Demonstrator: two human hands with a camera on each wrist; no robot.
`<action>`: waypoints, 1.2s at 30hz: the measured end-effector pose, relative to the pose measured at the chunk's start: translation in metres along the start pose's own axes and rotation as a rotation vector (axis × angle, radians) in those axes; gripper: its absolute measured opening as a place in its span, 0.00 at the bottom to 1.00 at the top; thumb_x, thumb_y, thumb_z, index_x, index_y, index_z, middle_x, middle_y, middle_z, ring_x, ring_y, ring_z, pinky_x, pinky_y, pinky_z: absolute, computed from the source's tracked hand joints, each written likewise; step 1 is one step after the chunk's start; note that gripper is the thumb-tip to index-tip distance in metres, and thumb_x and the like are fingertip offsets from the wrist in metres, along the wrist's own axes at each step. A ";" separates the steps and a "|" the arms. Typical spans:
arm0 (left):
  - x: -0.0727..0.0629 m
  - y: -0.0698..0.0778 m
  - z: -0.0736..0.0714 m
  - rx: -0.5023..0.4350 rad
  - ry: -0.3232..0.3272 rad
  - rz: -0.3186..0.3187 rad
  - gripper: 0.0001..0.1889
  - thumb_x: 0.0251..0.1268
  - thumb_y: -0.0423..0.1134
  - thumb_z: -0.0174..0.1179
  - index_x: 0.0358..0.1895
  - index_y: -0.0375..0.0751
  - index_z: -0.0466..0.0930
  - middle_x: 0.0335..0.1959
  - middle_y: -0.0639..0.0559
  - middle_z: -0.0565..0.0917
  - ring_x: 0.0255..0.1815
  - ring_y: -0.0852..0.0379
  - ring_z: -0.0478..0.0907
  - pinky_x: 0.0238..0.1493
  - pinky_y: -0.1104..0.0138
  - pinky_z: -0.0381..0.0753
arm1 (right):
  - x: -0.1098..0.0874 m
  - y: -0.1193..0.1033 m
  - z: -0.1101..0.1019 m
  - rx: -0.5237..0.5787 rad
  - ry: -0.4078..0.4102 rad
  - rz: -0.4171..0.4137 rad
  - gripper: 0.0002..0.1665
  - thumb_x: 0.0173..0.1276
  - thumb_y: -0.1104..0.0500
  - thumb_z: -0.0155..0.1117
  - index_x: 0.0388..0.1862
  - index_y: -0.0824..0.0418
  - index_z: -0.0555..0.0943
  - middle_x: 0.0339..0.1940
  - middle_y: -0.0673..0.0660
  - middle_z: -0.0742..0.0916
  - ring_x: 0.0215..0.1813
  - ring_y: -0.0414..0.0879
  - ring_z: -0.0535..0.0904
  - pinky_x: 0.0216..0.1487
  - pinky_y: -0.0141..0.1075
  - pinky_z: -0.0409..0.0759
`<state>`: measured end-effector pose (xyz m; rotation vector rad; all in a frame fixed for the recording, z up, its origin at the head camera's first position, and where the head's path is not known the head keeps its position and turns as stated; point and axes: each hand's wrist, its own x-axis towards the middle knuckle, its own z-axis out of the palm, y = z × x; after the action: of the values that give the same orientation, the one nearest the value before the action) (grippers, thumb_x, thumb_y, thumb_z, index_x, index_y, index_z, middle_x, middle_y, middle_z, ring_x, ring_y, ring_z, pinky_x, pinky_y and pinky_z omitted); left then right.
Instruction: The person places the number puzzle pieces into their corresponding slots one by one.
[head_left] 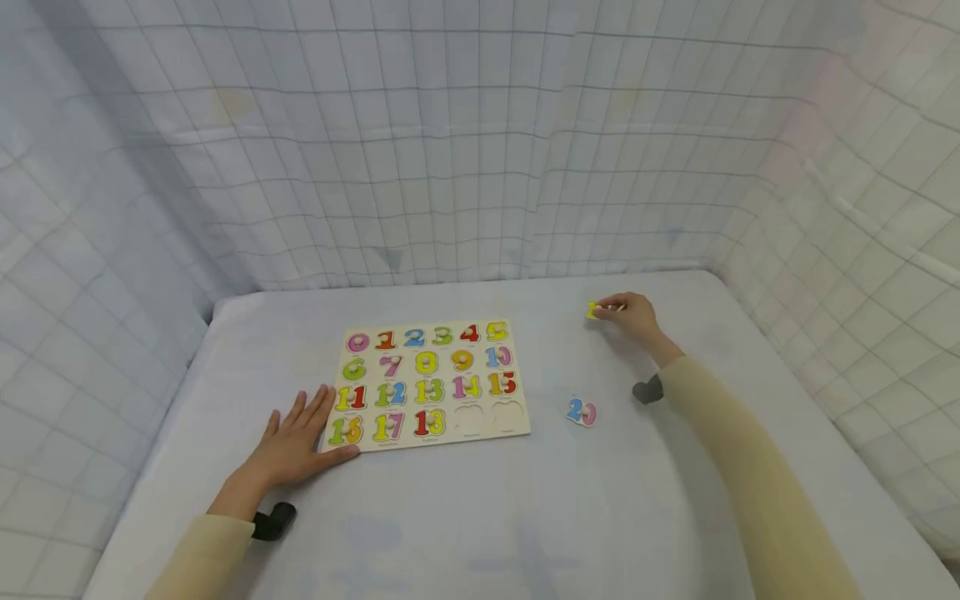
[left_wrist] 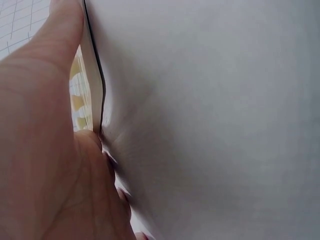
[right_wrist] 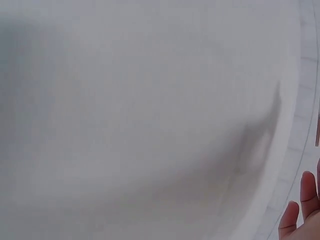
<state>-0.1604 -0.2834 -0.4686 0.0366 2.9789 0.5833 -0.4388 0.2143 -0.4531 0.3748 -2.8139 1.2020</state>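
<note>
A number puzzle board [head_left: 487, 417] lies on the table, bearing colourful knobbed pieces from 0 to 18; two pale recesses show at its near right. My left hand [head_left: 292, 446] rests with fingers spread at the board's left edge, its thumb along the near edge. In the left wrist view, the hand [left_wrist: 40, 160] touches the board's side [left_wrist: 93, 95]. Farther back at right, my right hand [head_left: 632, 317] pinches a yellow puzzle piece [head_left: 592, 310], mostly hidden by the fingers. Only a few fingers [right_wrist: 309, 195] appear in the right wrist view.
A blue and pink number 20 puzzle piece [head_left: 575, 410] lies on the white-covered table [head_left: 450, 525], right of the board. Grid-patterned white curtains [head_left: 465, 167] hang behind the table and along both sides.
</note>
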 end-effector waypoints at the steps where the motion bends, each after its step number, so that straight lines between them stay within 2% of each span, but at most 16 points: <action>1: -0.001 0.000 -0.001 0.001 -0.002 -0.001 0.57 0.54 0.69 0.58 0.75 0.34 0.42 0.75 0.37 0.44 0.73 0.34 0.33 0.64 0.37 0.27 | -0.001 -0.008 0.004 0.021 -0.010 -0.029 0.19 0.64 0.52 0.68 0.44 0.67 0.84 0.37 0.60 0.79 0.38 0.50 0.70 0.35 0.38 0.66; 6: -0.003 0.003 -0.003 -0.003 -0.018 0.009 0.57 0.54 0.69 0.58 0.75 0.32 0.42 0.75 0.35 0.44 0.73 0.33 0.34 0.64 0.36 0.28 | -0.014 -0.050 0.030 0.096 -0.074 -0.121 0.14 0.62 0.55 0.70 0.40 0.65 0.86 0.33 0.57 0.79 0.35 0.50 0.69 0.32 0.37 0.66; 12: -0.004 0.002 0.000 -0.003 -0.025 0.011 0.57 0.54 0.69 0.57 0.75 0.32 0.43 0.75 0.34 0.45 0.73 0.32 0.35 0.64 0.36 0.30 | -0.036 -0.089 0.064 0.083 -0.198 -0.209 0.11 0.60 0.55 0.72 0.38 0.60 0.88 0.30 0.52 0.80 0.38 0.49 0.69 0.38 0.39 0.66; 18: -0.003 0.001 -0.001 0.007 -0.020 0.017 0.56 0.56 0.69 0.56 0.75 0.33 0.42 0.75 0.35 0.44 0.73 0.33 0.34 0.64 0.36 0.29 | -0.060 -0.113 0.087 0.090 -0.299 -0.360 0.07 0.58 0.57 0.73 0.34 0.57 0.88 0.29 0.46 0.83 0.36 0.45 0.71 0.41 0.38 0.69; 24: -0.003 0.004 -0.008 -0.004 -0.023 0.018 0.57 0.55 0.69 0.57 0.75 0.32 0.42 0.75 0.35 0.44 0.73 0.32 0.34 0.64 0.36 0.29 | -0.082 -0.126 0.110 0.090 -0.373 -0.474 0.06 0.56 0.57 0.75 0.31 0.57 0.89 0.22 0.44 0.81 0.30 0.42 0.70 0.36 0.34 0.69; 29: -0.002 0.004 -0.008 0.007 -0.030 0.015 0.57 0.55 0.70 0.56 0.75 0.33 0.42 0.75 0.36 0.44 0.73 0.33 0.34 0.64 0.36 0.29 | -0.097 -0.131 0.125 0.050 -0.400 -0.454 0.06 0.54 0.55 0.76 0.30 0.54 0.89 0.23 0.41 0.81 0.29 0.40 0.69 0.31 0.32 0.68; 34: -0.001 0.003 -0.007 0.010 -0.022 0.018 0.57 0.55 0.70 0.56 0.75 0.33 0.43 0.75 0.36 0.45 0.73 0.33 0.35 0.64 0.36 0.30 | -0.106 -0.133 0.136 -0.008 -0.386 -0.399 0.05 0.53 0.52 0.76 0.28 0.50 0.89 0.22 0.41 0.79 0.28 0.39 0.69 0.28 0.32 0.66; 36: -0.001 0.002 -0.007 0.006 -0.018 0.019 0.57 0.54 0.69 0.57 0.75 0.33 0.43 0.75 0.35 0.45 0.73 0.33 0.35 0.64 0.36 0.30 | -0.109 -0.134 0.139 -0.039 -0.374 -0.408 0.05 0.53 0.52 0.76 0.27 0.49 0.88 0.21 0.41 0.78 0.27 0.39 0.70 0.27 0.32 0.66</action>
<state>-0.1598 -0.2844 -0.4613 0.0700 2.9659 0.5728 -0.2946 0.0470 -0.4715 1.2152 -2.8281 1.0737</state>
